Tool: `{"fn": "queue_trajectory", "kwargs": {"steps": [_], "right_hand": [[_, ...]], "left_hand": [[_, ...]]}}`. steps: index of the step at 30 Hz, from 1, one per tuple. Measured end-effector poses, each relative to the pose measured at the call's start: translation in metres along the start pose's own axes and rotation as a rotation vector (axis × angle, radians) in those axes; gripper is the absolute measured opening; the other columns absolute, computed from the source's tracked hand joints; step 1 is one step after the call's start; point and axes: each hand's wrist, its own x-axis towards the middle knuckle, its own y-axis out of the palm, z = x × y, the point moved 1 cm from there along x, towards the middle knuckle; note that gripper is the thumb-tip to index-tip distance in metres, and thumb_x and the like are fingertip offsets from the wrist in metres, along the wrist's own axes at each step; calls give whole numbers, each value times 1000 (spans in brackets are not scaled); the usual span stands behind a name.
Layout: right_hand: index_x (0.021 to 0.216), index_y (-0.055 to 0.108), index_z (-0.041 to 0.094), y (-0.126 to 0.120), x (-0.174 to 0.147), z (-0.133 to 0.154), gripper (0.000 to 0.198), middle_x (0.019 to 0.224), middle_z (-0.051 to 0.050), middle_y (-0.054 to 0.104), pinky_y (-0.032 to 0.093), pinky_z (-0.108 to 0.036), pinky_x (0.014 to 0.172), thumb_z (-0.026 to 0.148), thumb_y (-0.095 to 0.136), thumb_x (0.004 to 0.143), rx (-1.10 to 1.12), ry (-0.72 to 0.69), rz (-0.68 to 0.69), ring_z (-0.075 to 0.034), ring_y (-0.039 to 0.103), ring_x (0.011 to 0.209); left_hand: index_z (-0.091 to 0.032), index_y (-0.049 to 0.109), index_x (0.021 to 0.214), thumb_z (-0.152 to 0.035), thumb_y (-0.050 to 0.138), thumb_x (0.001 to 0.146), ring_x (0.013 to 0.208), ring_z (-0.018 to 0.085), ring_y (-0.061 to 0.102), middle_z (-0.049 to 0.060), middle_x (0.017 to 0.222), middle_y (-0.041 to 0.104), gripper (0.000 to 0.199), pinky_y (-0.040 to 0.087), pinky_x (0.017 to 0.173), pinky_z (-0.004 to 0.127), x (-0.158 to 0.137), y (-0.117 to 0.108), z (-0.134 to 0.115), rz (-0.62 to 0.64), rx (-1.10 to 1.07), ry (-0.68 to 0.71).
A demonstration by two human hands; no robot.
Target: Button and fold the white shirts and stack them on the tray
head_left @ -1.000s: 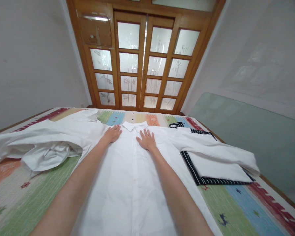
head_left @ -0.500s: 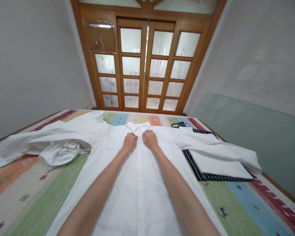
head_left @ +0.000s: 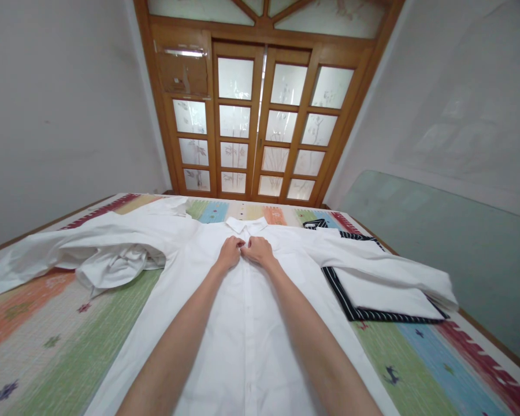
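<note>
Head view: with left hand [head_left: 229,253] and right hand [head_left: 259,252], I keep fingers [head_left: 237,243] pinching the placket [head_left: 248,323] of the white button-up shirt [head_left: 225,329] below its collar [head_left: 259,224].

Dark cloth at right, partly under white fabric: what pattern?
The dark cloth is black with thin white stripes; it shows best in the head view.

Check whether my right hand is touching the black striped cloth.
Apart: the head view shows white shirt between the right hand and the striped cloth.
</note>
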Motion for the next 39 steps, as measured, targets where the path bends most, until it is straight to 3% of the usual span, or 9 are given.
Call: {"fn": "queue_trajectory", "kwargs": {"steps": [5,12,18,30,39], "right_hand": [[102,70,11,7,1,8,33,105,-20,71,45,-33,76,35,54,86,-6,80,-61,-29,67,97],[86,70,20,18,2,-5,21,93,-8,73,43,-28,72,32,53,87,210,144,-129,-21,65,90],[82,71,21,22,7,-14,17,86,-4,73,42,-23,70,24,55,83,383,81,-178,-16,63,84],[75,71,18,26,13,-22,18,77,-2,73,46,-25,74,24,54,77,650,-9,-181,-15,62,75],[63,66,17,22,12,-22,26,65,-1,67,45,-25,73,24,46,78,716,10,-152,-15,60,69]], "left_hand": [[-16,74,91,-2,46,78,95,21,61,8,93,69,34,46,92,34,0,-1,-3,-14,15,3],[-17,73,87,-17,57,84,88,20,63,7,89,70,16,48,85,32,0,-6,-9,-25,-7,-100],[-18,72,81,-17,63,80,84,18,65,6,87,74,9,47,78,27,6,-10,-14,46,-39,-255],[-17,67,80,-13,58,79,81,17,65,4,85,73,10,50,80,28,1,-9,-16,-80,-235,-183],[-16,65,77,-8,59,76,62,13,64,1,68,70,10,51,67,25,-1,-9,-26,-79,-388,-304]]}}
